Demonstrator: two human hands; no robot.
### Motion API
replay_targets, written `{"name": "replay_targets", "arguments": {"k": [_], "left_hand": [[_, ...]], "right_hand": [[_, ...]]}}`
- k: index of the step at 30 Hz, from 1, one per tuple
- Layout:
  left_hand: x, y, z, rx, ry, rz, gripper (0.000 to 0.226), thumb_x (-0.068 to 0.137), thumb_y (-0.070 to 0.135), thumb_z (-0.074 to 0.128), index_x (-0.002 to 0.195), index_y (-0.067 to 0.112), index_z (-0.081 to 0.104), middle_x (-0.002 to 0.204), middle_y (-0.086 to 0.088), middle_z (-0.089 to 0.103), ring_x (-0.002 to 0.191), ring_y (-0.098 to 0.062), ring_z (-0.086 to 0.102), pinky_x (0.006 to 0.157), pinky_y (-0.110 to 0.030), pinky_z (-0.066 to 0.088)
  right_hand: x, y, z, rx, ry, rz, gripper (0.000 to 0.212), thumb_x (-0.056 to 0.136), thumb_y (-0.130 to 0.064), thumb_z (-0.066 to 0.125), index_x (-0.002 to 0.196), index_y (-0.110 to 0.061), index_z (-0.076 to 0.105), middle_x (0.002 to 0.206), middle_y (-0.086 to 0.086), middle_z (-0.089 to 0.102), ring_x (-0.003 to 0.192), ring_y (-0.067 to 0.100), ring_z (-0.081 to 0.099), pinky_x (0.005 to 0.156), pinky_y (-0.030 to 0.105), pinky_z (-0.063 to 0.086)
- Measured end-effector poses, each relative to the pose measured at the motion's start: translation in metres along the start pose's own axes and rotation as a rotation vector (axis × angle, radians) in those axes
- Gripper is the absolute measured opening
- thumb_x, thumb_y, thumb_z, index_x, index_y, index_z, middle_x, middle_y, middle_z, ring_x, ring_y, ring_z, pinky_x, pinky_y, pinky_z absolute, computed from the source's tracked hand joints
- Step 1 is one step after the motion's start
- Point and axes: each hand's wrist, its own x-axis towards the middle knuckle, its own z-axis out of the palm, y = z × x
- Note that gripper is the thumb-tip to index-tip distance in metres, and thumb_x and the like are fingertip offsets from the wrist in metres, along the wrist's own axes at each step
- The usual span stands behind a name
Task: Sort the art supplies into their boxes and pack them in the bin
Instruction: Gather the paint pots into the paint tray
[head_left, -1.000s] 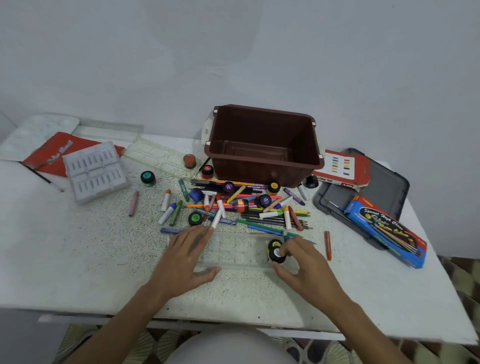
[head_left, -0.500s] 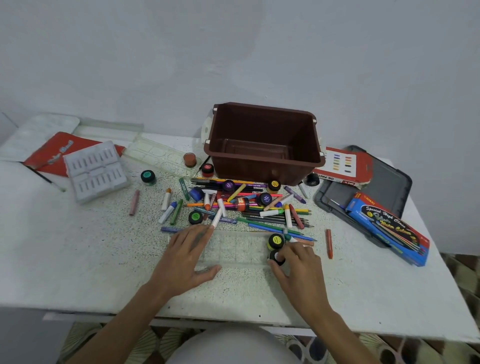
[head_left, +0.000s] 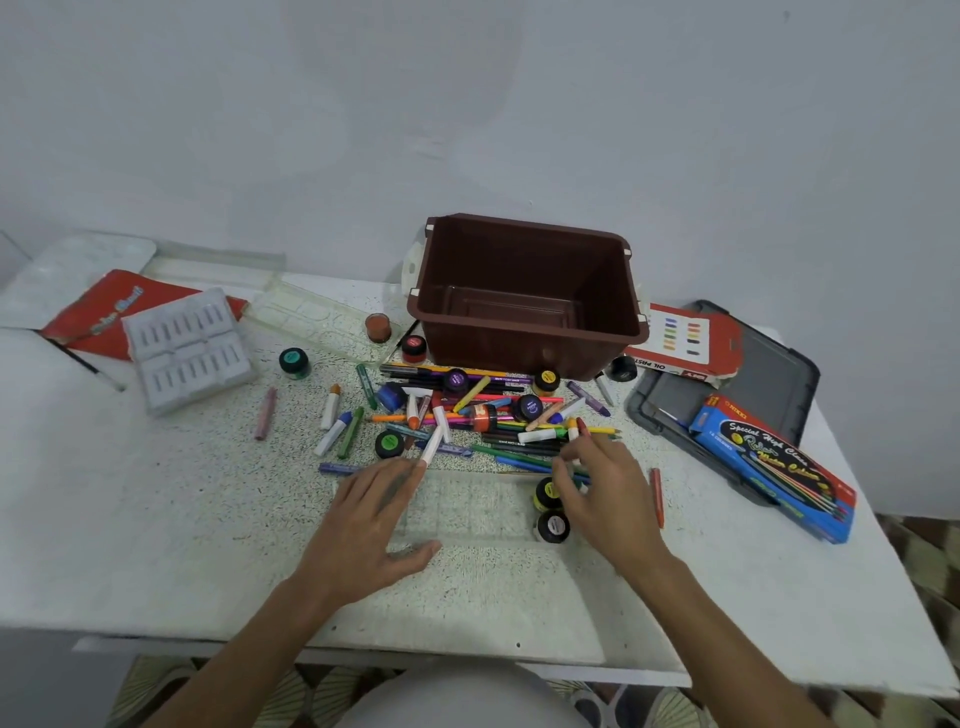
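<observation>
Now that my right hand (head_left: 597, 488) has left the small black paint pot (head_left: 553, 526) sorted into the clear plastic tray (head_left: 467, 512), its grip curls over the crayon pile (head_left: 498, 415), whether holding anything I cannot tell, while my left hand (head_left: 371, 514) lies spread flat on the tray.

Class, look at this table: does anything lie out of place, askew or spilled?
Yes. Crayons, pens and paint pots lie jumbled in a heap before the empty brown bin. A pink crayon and a red crayon lie apart from it, strays.
</observation>
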Motion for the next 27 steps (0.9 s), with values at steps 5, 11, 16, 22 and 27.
{"name": "replay_targets", "arguments": {"k": [5,11,16,22,27], "left_hand": [[-0.001,0.001,0.000,0.007,0.002,-0.002,0.086,0.087,0.066,0.053,0.148,0.007,0.040,0.144,-0.008,0.049,0.133,-0.026,0.044,0.106,-0.044,0.038],[-0.001,0.000,0.002,0.000,0.013,0.002,0.087,0.088,0.066,0.055,0.150,0.008,0.037,0.145,-0.008,0.047,0.133,-0.026,0.045,0.104,-0.047,0.040],[-0.001,-0.001,0.002,-0.001,0.015,0.001,0.087,0.087,0.065,0.056,0.150,0.008,0.037,0.145,-0.008,0.047,0.134,-0.026,0.044,0.104,-0.047,0.040],[-0.002,-0.001,0.002,0.006,0.023,0.009,0.086,0.087,0.065,0.056,0.149,0.007,0.038,0.145,-0.009,0.047,0.134,-0.026,0.043,0.105,-0.047,0.040],[-0.001,0.000,0.001,0.012,0.020,0.009,0.086,0.087,0.065,0.056,0.149,0.007,0.039,0.145,-0.009,0.048,0.134,-0.026,0.044,0.105,-0.046,0.040]], "right_hand": [[0.042,0.002,0.010,-0.022,-0.049,-0.021,0.013,0.089,-0.019,0.065,0.100,-0.013,0.068,0.093,0.004,0.064,0.086,0.024,0.058,0.069,0.036,0.048],[0.065,0.008,0.032,-0.034,-0.145,0.090,0.044,0.087,-0.026,0.068,0.129,-0.013,0.061,0.110,0.013,0.063,0.100,0.034,0.058,0.083,0.044,0.050],[0.071,0.009,0.044,-0.161,-0.151,0.056,0.041,0.087,-0.033,0.068,0.124,-0.018,0.059,0.113,0.009,0.065,0.107,0.035,0.056,0.088,0.044,0.048],[0.067,-0.001,0.027,0.022,-0.086,0.031,0.035,0.087,-0.024,0.068,0.120,-0.013,0.060,0.103,0.004,0.064,0.097,0.027,0.059,0.088,0.043,0.045],[0.036,-0.010,0.001,0.071,-0.131,-0.130,0.038,0.088,-0.023,0.069,0.124,-0.016,0.062,0.110,0.000,0.063,0.099,0.021,0.055,0.088,0.035,0.046]]}}
